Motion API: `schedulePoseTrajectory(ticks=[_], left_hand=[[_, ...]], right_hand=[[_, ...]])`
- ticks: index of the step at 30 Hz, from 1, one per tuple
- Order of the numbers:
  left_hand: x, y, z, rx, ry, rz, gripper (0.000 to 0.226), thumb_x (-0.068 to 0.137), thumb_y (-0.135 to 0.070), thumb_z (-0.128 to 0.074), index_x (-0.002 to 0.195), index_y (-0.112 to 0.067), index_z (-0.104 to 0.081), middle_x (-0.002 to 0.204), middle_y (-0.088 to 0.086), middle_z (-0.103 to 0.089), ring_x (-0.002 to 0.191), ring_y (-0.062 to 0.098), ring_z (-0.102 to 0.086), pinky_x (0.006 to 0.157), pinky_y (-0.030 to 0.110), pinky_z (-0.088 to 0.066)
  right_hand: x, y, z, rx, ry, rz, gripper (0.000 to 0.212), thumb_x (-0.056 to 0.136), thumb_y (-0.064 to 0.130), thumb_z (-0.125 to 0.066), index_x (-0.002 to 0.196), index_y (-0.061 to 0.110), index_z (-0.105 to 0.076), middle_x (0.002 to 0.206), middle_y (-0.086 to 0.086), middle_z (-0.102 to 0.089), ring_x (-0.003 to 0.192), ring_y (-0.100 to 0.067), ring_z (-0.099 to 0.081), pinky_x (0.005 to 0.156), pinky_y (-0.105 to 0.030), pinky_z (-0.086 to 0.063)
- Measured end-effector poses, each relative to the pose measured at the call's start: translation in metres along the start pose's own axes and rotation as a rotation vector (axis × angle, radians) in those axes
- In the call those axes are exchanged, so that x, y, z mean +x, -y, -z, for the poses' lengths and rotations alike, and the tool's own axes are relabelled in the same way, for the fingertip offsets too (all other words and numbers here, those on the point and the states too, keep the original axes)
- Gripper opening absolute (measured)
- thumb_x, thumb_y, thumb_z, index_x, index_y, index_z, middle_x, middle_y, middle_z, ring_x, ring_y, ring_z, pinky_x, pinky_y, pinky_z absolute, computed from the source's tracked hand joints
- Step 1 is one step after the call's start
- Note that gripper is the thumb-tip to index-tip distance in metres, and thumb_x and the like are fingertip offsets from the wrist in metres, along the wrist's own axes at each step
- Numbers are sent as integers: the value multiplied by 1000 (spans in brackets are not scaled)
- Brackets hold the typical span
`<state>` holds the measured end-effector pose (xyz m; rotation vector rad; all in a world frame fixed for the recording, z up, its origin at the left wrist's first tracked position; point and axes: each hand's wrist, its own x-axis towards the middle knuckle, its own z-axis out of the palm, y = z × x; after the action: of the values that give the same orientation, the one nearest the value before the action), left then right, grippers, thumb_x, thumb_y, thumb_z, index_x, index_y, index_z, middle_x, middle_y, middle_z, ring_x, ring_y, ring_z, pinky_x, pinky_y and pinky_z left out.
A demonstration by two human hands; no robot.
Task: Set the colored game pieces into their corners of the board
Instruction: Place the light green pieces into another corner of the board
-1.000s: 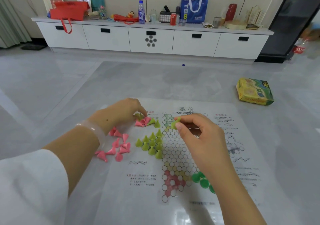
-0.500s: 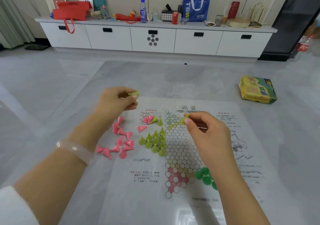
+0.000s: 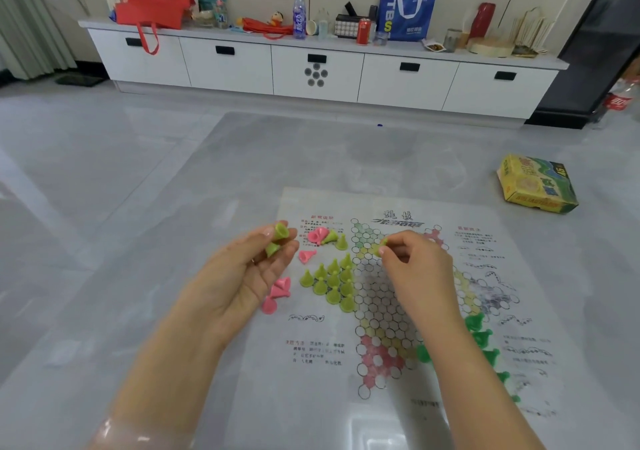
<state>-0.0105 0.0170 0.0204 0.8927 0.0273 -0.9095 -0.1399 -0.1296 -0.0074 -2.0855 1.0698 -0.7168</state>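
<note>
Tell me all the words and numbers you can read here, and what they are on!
"TBS": on the blue bag on the cabinet, partly cut off by the handle.
"46": on the yellow box on the floor; its other print is too blurred.
Board sheet: Chinese headings and red and black text, too small to read.
Water bottle label: blurred.
Red can: unreadable.

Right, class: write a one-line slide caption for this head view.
Both hands, left and right, hold yellow-green pieces over the board.
</note>
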Motion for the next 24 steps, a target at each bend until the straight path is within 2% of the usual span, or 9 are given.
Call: schedulePoseTrajectory(ticks=[3, 7, 11, 14, 17, 20, 22, 24], left_hand=[[3, 2, 2, 19, -10, 15, 13, 87, 1, -49, 86, 4, -63, 75, 12, -70, 62, 12, -70, 53, 17, -55], [7, 2, 3, 67, -18, 4, 15, 87, 3, -49, 85, 3, -63, 71, 10, -71, 62, 11, -69, 56, 16, -56], [9, 0, 2, 82, -33, -19, 14, 87, 0, -49, 81, 1, -62, 63, 6, -70, 56, 8, -67, 54, 14, -55], [8, 1, 1, 73, -51, -24, 15, 87, -1, -50, 78, -1, -61, 56, 3, -67, 52, 6, -66, 53, 13, -54], [7, 2, 0, 72, -47, -22, 15, 87, 1, -50, 77, -1, -61, 54, 2, -66, 51, 6, -65, 52, 13, -53], [7, 2, 1, 75, -39, -23, 13, 86, 1, -51, 77, -1, -61, 55, 3, -66, 51, 6, -65, 51, 13, -53], [7, 2, 2, 80, -38, -21, 13, 86, 1, -52, 77, -1, -61, 56, 3, -66, 52, 6, -65, 51, 13, -53], [7, 2, 3, 83, -37, -20, 13, 86, 1, -52, 77, -1, -61, 56, 3, -67, 52, 7, -65, 51, 13, -53]], right_hand=[[5, 1, -11, -47, 1, -1, 11, 88, 15, -57, 95, 14, -65, 84, 5, -62, 74, -6, -55, 60, -8, -35], [8, 1, -25, -167, 21, 26, 12, 87, 15, -58, 95, 14, -67, 87, 3, -65, 77, -10, -55, 65, -19, -40], [9, -2, -31, -246, 20, 57, 9, 86, 14, -58, 90, 15, -67, 87, 2, -65, 77, -12, -55, 58, -16, -34], [9, -2, -33, -264, 24, 61, 8, 85, 14, -60, 88, 15, -67, 88, 1, -65, 82, -14, -56, 64, -21, -39], [8, -2, -34, -306, 22, 83, 8, 85, 16, -59, 89, 15, -67, 89, 2, -61, 83, -13, -52, 56, -15, -32], [7, -1, -33, -324, 26, 91, 8, 86, 17, -59, 89, 15, -66, 88, 3, -57, 82, -11, -47, 54, -9, -26], [7, -1, -33, -326, 33, 90, 9, 86, 17, -59, 90, 15, -66, 88, 3, -55, 83, -12, -48, 56, -15, -29], [7, 0, -33, -329, 40, 87, 9, 86, 17, -59, 91, 15, -66, 88, 4, -54, 85, -12, -48, 63, -19, -31]])
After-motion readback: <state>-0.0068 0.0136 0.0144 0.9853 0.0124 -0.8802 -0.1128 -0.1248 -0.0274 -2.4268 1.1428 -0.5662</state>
